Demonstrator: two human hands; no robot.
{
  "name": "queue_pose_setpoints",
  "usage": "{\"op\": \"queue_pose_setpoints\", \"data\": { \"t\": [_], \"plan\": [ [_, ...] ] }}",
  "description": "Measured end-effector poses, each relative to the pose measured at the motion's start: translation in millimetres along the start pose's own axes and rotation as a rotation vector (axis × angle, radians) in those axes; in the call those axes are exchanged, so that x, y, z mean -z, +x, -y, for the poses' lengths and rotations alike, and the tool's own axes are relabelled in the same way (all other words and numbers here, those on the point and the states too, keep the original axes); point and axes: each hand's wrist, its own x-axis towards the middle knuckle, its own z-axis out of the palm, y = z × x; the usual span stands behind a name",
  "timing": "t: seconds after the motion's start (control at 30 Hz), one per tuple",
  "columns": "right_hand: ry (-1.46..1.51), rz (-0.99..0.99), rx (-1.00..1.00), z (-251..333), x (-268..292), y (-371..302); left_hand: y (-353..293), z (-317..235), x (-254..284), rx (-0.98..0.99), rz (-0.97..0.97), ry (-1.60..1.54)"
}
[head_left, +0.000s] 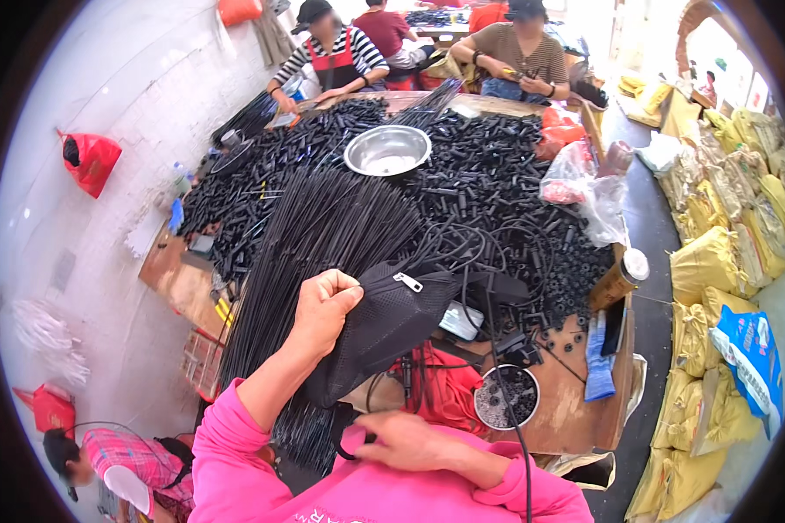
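My left hand (pixel 323 309) pinches the upper edge of a black mesh-like pouch (pixel 379 318) with a silver zipper pull. The pouch hangs in front of a large bundle of thin black rods (pixel 323 227) on the table. Close to my body, my right hand (pixel 403 443) is curled around a black strap (pixel 347 436); its fingertips are partly hidden. Just beyond the pouch lie black cables (pixel 462 248) and a clear-wrapped item (pixel 460 321).
Piles of black tubular parts (pixel 484 166) cover the wooden table, with a steel bowl (pixel 388 150) among them. A white tub of small parts (pixel 506 397) and a brown cup (pixel 619 279) stand at the right. Two people work opposite. Yellow sacks (pixel 706 261) line the right side.
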Motion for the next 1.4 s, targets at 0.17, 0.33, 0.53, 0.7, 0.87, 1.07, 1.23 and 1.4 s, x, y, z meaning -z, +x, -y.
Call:
{"op": "queue_pose_setpoints", "data": {
  "t": [0.17,0.33,0.53,0.7,0.87,1.07,1.23,1.4],
  "plan": [
    [0.175,-0.306,-0.033,-39,-10,29,-19,-2,0,-0.055,-0.038,-0.138],
    [1.189,-0.343,-0.081,-6,-31,45,-29,2,4,-0.119,-0.123,-0.255],
    [1.333,-0.106,-0.076,7,-26,34,-50,-18,27,-0.101,-0.116,-0.213],
    [0.377,-0.065,-0.301,-30,5,10,-75,-35,60,-0.182,-0.181,-0.092],
    [-0.55,-0.728,-0.426,-48,33,-36,-96,-38,83,-0.379,-0.227,0.062],
    [-0.343,-0.848,-0.132,-34,97,-33,-118,-38,91,-0.415,-0.25,0.074],
    [0.655,-0.876,0.146,-5,123,-1,-144,-42,90,-0.32,-0.323,0.099],
    [0.788,-0.845,0.308,28,164,11,-161,-31,94,-0.313,-0.325,0.065]
  ]
}}
